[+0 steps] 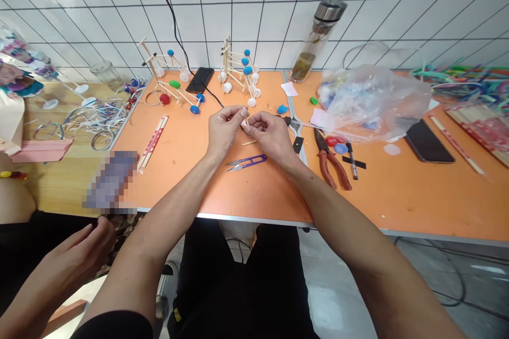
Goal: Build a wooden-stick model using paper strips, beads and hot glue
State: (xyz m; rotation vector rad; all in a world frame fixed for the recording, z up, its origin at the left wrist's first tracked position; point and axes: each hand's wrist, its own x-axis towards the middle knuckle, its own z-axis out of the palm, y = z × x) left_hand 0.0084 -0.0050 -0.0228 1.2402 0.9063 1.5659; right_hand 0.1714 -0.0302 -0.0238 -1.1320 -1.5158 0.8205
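Note:
My left hand (pixel 226 130) and my right hand (pixel 271 135) meet above the orange table, fingertips pinched close together. Between them shows a short wooden stick (pixel 247 120), with the fingers of both hands closed on it; its ends are partly hidden. Just below lies another short piece of stick (pixel 249 143). Purple-handled thread snips (pixel 250 162) rest nearer to me. Behind my hands stand two stick models, the left one (pixel 170 85) and the right one (pixel 238 69), joined with coloured and white round pieces.
Red-handled pliers (pixel 332 161), a marker (pixel 352 161) and a clear plastic bag (pixel 377 100) lie to the right, near a phone (pixel 429 140). A tea bottle (pixel 316 42) stands by the wall. Wrapped chopsticks (pixel 153 143) lie left. Another person's hand (pixel 75 254) is at lower left.

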